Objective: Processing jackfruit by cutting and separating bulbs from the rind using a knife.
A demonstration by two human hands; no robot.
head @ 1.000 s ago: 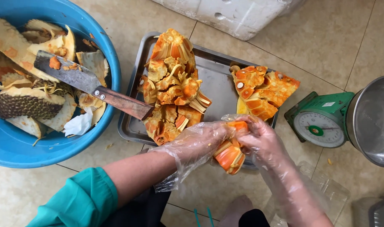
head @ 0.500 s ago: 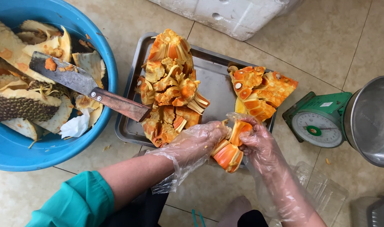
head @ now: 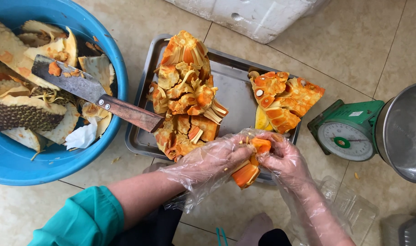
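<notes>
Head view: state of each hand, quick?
Left hand: gloved, fingers closed on the orange fruit piece.
Right hand: gloved, fingers closed on the same piece's top.

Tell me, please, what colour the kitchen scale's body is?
Green, with a white round dial; the scale shows best in the head view, at right.

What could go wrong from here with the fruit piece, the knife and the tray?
The knife bridges the blue basin rim and the metal tray; a nudge may tip it off. The orange fruit piece, held by the left hand and right hand in loose plastic gloves at the tray's edge, may slip to the floor.
</notes>
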